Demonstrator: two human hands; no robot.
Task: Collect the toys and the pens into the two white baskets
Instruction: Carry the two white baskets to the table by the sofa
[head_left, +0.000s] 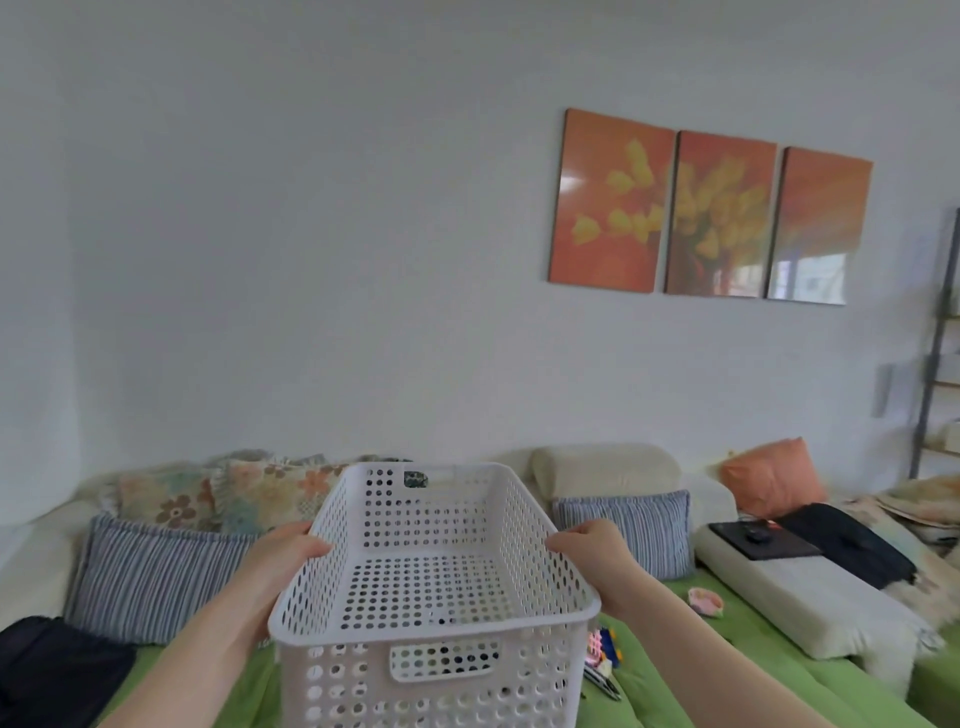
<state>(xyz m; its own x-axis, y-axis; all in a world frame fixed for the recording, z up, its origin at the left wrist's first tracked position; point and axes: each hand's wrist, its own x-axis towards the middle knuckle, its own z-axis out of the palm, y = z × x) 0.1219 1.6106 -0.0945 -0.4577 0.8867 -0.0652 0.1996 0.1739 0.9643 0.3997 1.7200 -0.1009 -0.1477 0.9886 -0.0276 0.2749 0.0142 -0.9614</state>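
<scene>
Basket (431, 566) between hands, left hand (291, 551) gripping left rim, right hand (592, 551) gripping right

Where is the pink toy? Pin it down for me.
In the head view, the pink toy lies on the green cover at lower right, right of the white basket and just left of the long cream pillow.

A person holds a white basket (431, 587) with holes up over a green bed (727, 675). The left hand (288, 553) grips one long side, the right hand (592, 548) the other. Small toys (605, 649) and pens (602, 682) lie on the bed beside it. Striped pillows (150, 577) lean behind.
</scene>
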